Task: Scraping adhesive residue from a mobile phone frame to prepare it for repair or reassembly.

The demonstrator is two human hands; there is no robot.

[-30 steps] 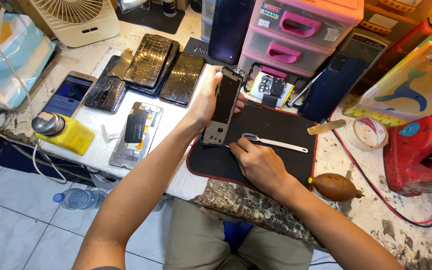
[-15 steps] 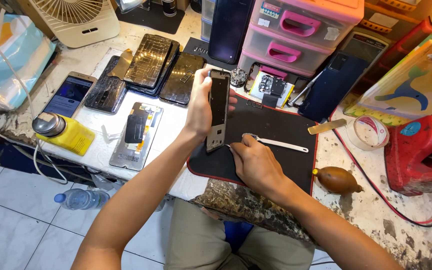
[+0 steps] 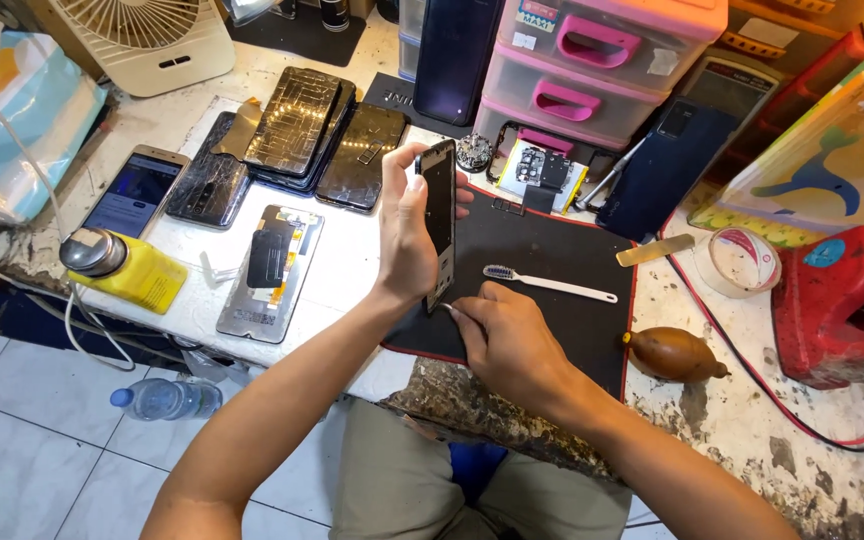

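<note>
phone frame [image 3: 439,225]: flat face toward the camera a second ago, now turned edge-on and standing upright over the black mat [image 3: 552,320]
left hand [image 3: 404,235]: grip has rolled round with it, thumb and fingers wrapped on the frame's long sides
right hand [image 3: 502,345]: has slid in along the mat's near edge, fingertips now right at the frame's bottom end

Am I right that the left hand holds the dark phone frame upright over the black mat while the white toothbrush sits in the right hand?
Not quite: in the head view the white toothbrush lies on the black mat, untouched by the right hand. The left hand does hold the dark phone frame upright.
</note>
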